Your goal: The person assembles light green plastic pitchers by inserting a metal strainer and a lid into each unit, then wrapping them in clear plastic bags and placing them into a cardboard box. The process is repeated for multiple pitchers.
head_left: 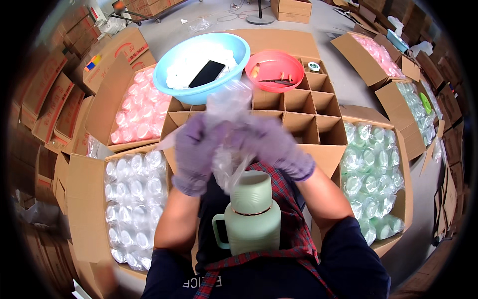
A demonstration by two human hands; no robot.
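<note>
Both of my hands wear lavender knit gloves and are raised in front of the divided carton. My left hand (194,149) is closed on a crumpled clear plastic bag (229,103). From the other side my right hand (280,144), blurred by motion, grips the same bag. Some of the plastic sticks up above my fingers and some hangs below them. Whether anything is inside the bag, I cannot tell. Just under it, a pale green insulated jug (253,226) with a side handle and a cup-shaped top stands upright against my checked apron (294,219).
Ahead is a divided cardboard carton (318,134), with a blue basin (167,82) holding white material and a black phone (206,74), and a red basin (279,60) holding small items. Cartons of wrapped pink (142,107), clear (132,199) and green pieces (371,174) flank me.
</note>
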